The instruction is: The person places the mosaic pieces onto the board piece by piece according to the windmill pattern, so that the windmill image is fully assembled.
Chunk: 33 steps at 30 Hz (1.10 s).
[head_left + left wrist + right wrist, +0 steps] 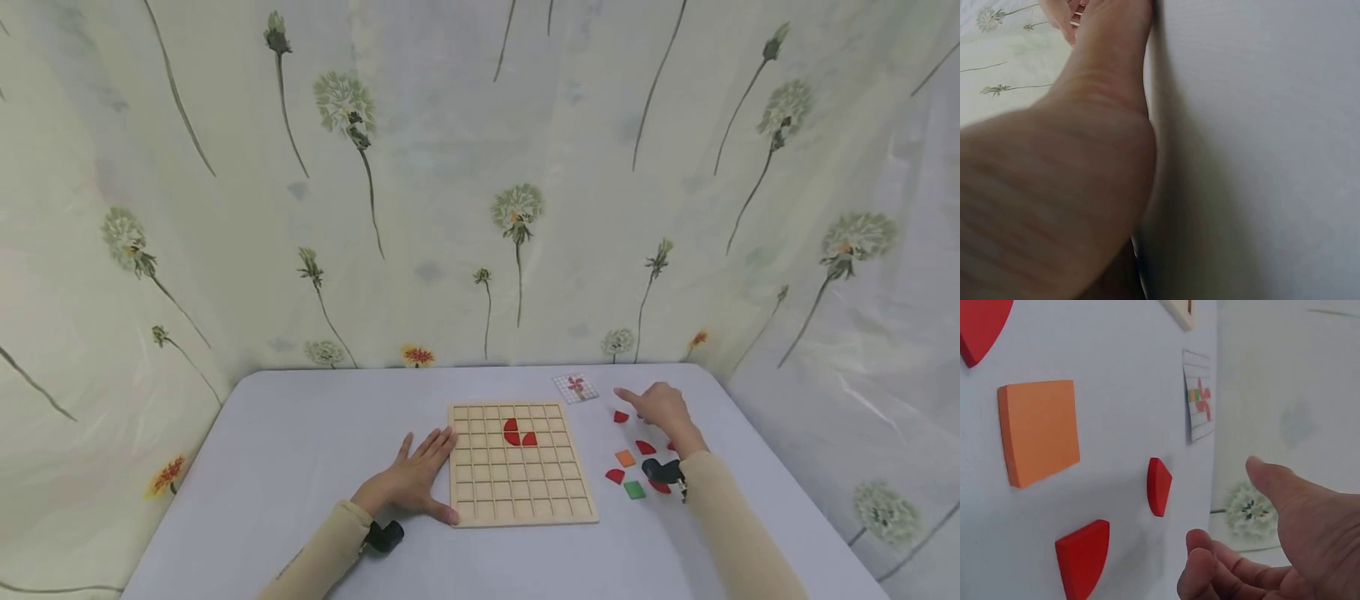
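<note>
A pale wooden grid board (491,487) lies on the table, with red quarter-circle pieces (512,437) grouped in its upper middle cells. Fingers spread, my left hand (411,482) rests against the board's left edge, fingertips and thumb touching the frame. My right hand (663,407) hovers over the loose pieces at the right and holds nothing; its thumb (1272,478) stands away from the bent fingers in the right wrist view. Close to it are a red quarter piece (621,417) and another (1084,559). The left wrist view shows mostly palm and wrist, so the board is hidden there.
An orange square (626,458) and a green square (634,490) lie among several red pieces right of the board. Behind the board's right corner lies a pattern card (576,387) with a red figure on a grid. A flower-printed curtain (435,208) borders the table.
</note>
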Each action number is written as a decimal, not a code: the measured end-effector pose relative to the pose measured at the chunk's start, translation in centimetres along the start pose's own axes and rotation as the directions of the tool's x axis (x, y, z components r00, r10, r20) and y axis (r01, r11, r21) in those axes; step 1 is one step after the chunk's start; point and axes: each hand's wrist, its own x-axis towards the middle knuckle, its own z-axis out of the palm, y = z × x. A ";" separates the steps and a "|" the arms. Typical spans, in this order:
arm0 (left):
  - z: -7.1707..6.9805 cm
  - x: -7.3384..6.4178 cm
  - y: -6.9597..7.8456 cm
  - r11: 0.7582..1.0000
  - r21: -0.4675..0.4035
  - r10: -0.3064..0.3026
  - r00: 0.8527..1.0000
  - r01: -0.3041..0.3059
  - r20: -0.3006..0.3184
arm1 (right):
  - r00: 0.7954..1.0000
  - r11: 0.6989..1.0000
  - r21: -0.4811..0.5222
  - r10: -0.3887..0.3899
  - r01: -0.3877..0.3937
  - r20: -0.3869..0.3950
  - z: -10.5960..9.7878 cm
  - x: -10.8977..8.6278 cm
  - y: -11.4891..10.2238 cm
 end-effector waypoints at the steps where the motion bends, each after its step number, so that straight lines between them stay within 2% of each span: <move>1: 0.0 0.0 0.0 1.000 0.001 0.003 1.000 -0.003 -0.001 | 1.000 1.000 0.006 0.009 -0.009 0.003 0.3 0.1 0.1; 5: 0.2 0.1 -0.1 1.000 0.022 0.009 1.000 -0.008 -0.013 | 1.000 1.000 0.015 0.016 -0.016 0.022 1.5 0.6 0.4; 11: 0.4 0.3 -0.2 1.000 0.026 0.006 1.000 -0.005 -0.022 | 0.999 0.998 0.033 -0.045 0.045 0.011 2.1 0.7 0.5; 14: 0.4 0.3 -0.2 1.000 0.024 0.003 1.000 -0.003 -0.022 | 0.989 0.989 0.034 -0.147 0.146 0.034 2.0 0.8 0.4; 18: 0.4 0.4 -0.3 0.999 0.036 0.000 1.000 0.000 -0.020 | 0.948 0.956 0.041 -0.294 0.292 0.118 2.1 1.4 0.7; 20: 0.5 0.4 -0.4 0.999 0.035 -0.002 1.000 0.003 -0.017 | 0.939 0.953 0.066 -0.304 0.297 0.159 2.3 1.7 1.0; 22: 0.5 0.4 -0.4 0.999 0.035 -0.003 1.000 0.004 -0.014 | 0.942 0.957 0.084 -0.287 0.277 0.173 2.5 1.9 1.3; 33: 0.7 0.5 -0.5 1.000 0.018 -0.010 1.000 0.010 -0.012 | 0.941 0.956 0.095 -0.291 0.278 0.172 2.9 1.8 1.7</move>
